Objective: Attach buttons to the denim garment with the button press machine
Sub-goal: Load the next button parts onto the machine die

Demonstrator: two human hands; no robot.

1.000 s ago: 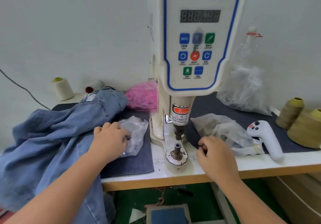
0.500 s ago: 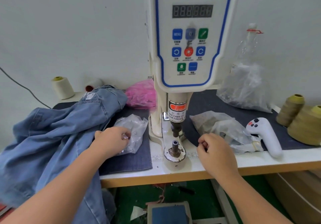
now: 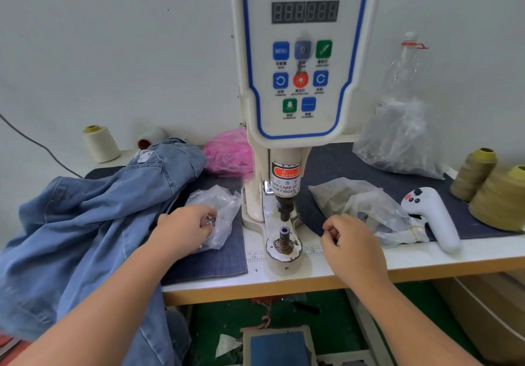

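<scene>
A worker sits at a button press machine (image 3: 295, 81), both hands low on the bench on either side of its lower post (image 3: 284, 237). Left of the post, the left hand (image 3: 184, 229) curls its fingers into a clear bag (image 3: 218, 209) and pinches small metal pieces — buttons (image 3: 210, 220), by the look of them. Right of the post, the right hand (image 3: 352, 246) is closed into a loose fist beside a second clear bag (image 3: 366, 209); whether it holds anything between finger and thumb cannot be told. The denim garment (image 3: 93, 215) lies heaped well to the left of the post, partly hanging off the table (image 3: 426, 260), and no cloth sits under the punch (image 3: 285, 209).

The risks from here look plain. A small part could slip from a pinch and roll off the table edge, or sit crooked on the post and be crushed. The label above the punch warns of fingers — a press triggered from the pedal (image 3: 279, 348) below while a hand loads the post would catch them. The hanging garment could also drag itself out of line once it is fed in.
</scene>
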